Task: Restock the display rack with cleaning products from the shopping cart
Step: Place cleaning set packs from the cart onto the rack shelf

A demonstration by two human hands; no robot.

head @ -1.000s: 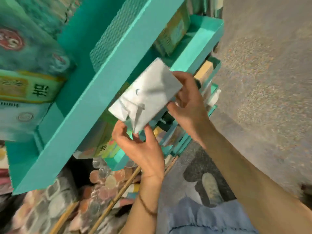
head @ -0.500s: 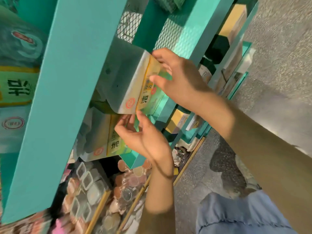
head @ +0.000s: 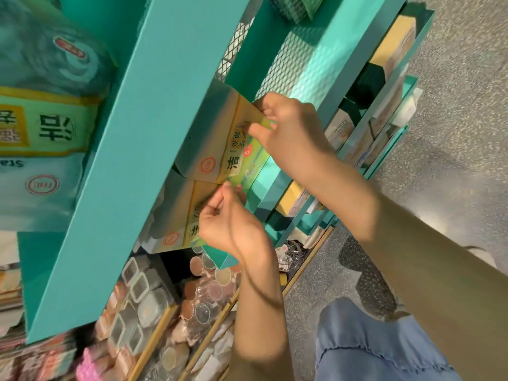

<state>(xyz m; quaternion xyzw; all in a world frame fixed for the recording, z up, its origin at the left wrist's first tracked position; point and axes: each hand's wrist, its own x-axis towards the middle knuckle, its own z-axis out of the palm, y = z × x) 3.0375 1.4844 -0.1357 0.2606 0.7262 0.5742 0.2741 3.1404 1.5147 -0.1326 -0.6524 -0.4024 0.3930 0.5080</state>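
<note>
A yellow-green sponge pack (head: 220,149) sits partly inside a shelf of the teal display rack (head: 143,133). My right hand (head: 286,133) holds the pack's outer end, fingers curled over its top corner and thumb on its face. Below it my left hand (head: 228,224) pinches the pack's lower corner with curled fingers, in front of a second matching pack (head: 178,224) lying on the same shelf. The shopping cart is out of view.
Large teal and yellow bags (head: 46,111) fill the shelf at left. More boxed products (head: 384,78) stand in the rack's right-hand trays. Clear lidded containers and cups (head: 154,298) lie in bins below. Grey speckled floor (head: 453,133) is at right.
The pack was held out in front of the rack with its white back showing; it has turned and gone into the shelf above the matching pack. Both hands followed it inward.
</note>
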